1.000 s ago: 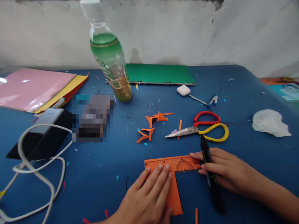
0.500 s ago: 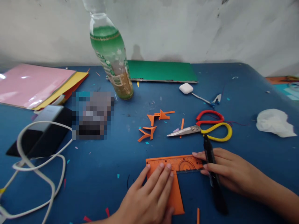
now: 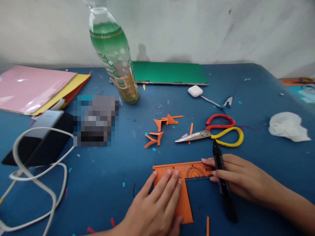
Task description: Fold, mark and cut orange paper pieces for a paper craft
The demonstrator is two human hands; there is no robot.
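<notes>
My left fingers (image 3: 161,186) hide part of the orange paper (image 3: 186,203) and the ruler (image 3: 194,171), whose figures are too small for me to read. The top edge crops the bottle cap (image 3: 95,3); blocky pixels mask a grey object (image 3: 97,119).

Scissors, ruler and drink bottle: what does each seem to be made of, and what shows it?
Scissors: metal blades, grey and shiny; smooth red and yellow handles, perhaps plastic-coated.
Ruler: probably clear plastic; the orange sheet seems to show through between black markings.
Bottle: likely clear, glossy plastic, since its neck is see-through.

Bottle cap (image 3: 95,3) now mostly out of view
</notes>
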